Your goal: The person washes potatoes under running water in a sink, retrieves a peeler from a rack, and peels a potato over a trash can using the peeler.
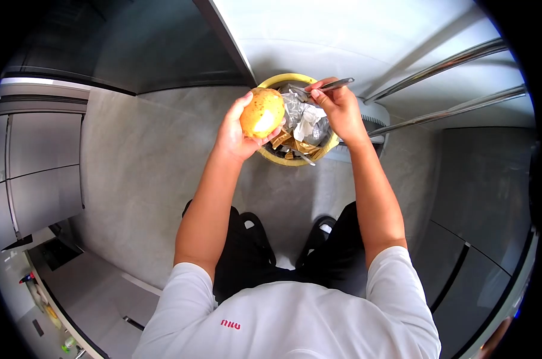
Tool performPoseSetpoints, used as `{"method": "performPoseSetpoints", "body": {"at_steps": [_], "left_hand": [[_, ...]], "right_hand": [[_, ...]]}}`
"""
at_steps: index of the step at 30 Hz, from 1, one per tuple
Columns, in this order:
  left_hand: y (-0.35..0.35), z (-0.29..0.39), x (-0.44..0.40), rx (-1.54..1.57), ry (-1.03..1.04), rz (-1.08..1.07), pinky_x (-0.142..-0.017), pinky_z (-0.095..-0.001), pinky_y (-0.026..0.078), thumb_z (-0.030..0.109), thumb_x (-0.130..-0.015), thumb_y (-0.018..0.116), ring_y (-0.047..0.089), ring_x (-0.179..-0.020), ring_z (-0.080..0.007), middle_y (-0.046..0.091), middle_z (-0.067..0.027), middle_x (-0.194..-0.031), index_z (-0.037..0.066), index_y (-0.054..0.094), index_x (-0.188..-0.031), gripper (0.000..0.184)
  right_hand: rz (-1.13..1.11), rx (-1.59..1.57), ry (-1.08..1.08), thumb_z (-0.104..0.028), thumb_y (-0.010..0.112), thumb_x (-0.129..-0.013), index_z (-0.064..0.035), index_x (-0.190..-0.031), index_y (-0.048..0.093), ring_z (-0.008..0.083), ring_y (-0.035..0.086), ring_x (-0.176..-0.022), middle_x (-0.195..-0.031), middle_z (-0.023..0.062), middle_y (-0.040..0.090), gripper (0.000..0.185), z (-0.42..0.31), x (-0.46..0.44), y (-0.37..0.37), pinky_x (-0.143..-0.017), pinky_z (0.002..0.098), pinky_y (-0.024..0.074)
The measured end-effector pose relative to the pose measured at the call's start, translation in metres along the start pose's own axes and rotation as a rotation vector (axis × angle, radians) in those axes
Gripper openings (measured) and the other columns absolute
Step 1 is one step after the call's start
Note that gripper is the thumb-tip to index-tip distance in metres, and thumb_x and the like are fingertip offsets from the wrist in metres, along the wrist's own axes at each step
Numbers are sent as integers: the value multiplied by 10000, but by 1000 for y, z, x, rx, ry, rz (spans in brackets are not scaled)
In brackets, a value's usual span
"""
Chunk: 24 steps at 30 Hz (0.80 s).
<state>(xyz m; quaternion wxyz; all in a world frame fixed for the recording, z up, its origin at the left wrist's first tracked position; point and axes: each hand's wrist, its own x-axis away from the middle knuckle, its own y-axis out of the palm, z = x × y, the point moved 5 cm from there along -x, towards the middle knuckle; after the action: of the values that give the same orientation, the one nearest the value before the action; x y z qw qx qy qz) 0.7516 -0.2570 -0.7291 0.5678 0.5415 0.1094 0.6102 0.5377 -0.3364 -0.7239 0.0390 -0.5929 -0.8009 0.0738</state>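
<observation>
My left hand (229, 133) is wrapped around a large yellow potato (262, 112) with brown specks on its skin. It holds the potato over the left side of a yellow-rimmed trash bin (283, 160). Across from it, my right hand (344, 116) grips a slim dark metal peeler (344, 82) above the bin's right side. The peeler's handle end, with a small hole, sticks out to the right. Its working end points toward the potato but is apart from it and hard to make out. Inside the bin lie clear plastic, white crumpled paper (308, 121) and brown scraps.
Two metal rails (456, 110) slant in from the right, close to my right hand. A grey ridged object (372, 116) stands behind the bin. Dark cabinets (480, 209) flank the grey floor (145, 167), and a dark glossy panel (139, 48) rises at the back left.
</observation>
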Motion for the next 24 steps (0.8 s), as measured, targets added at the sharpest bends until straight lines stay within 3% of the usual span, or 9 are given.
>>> {"method": "performPoseSetpoints", "body": {"at_steps": [2,5,9,12,13,17,20,24], "left_hand": [[-1,0,0,13,8,4,-917,-474,562,443,-989,613,631,-1155,-432,648,-202,-1302,42,566,-1363,550],[2,-2,1,32,1,19,-929,-473,557,443,-983,624,623,-1170,-435,643,-198,-1310,49,570,-1362,550],[4,-5,0,49,-5,28,-939,-474,556,445,-976,637,620,-1177,-440,646,-188,-1307,52,574,-1356,550],[9,-5,5,32,32,65,-950,-474,554,445,-974,644,624,-1179,-435,655,-174,-1295,58,581,-1347,541],[10,-5,4,25,40,75,-953,-474,553,445,-974,645,628,-1178,-423,659,-167,-1291,61,585,-1342,535],[11,-5,-2,-21,71,64,-947,-479,556,447,-978,645,658,-1150,-345,672,-138,-1277,82,601,-1319,501],[19,-8,1,-59,68,52,-935,-484,559,446,-984,641,674,-1114,-287,679,-122,-1262,93,605,-1306,479],[15,-11,-4,-130,49,-8,-854,-458,584,440,-994,624,682,-1072,-278,689,-116,-1233,88,604,-1299,466]], "right_hand": [[52,-44,-14,-89,653,-1023,-1,-1114,628,113,630,-1013,-1084,55,721,128,1,6,0,-919,291,516],[142,-62,-120,-116,691,-997,8,-1079,660,136,676,-891,-940,71,738,152,-10,14,3,-823,304,541],[181,5,-137,-116,670,-1014,6,-1094,637,146,693,-911,-987,87,743,150,-22,20,4,-830,310,558],[93,-320,35,-132,597,-1061,-5,-1174,569,192,702,-981,-1125,105,707,173,-22,21,4,-905,342,569],[82,-470,82,-139,558,-1078,-29,-1186,552,221,714,-972,-1136,114,696,154,-26,23,6,-877,353,585],[-59,-668,127,-66,588,-1047,-58,-1167,557,196,703,-939,-1104,113,691,123,-41,29,19,-797,321,576],[-129,-616,92,-10,655,-990,-44,-1109,589,150,656,-864,-1067,112,700,141,-40,31,30,-785,297,557],[-151,-574,142,-11,669,-980,-26,-1110,592,145,640,-844,-1058,114,705,152,-36,30,29,-780,290,549]]}}
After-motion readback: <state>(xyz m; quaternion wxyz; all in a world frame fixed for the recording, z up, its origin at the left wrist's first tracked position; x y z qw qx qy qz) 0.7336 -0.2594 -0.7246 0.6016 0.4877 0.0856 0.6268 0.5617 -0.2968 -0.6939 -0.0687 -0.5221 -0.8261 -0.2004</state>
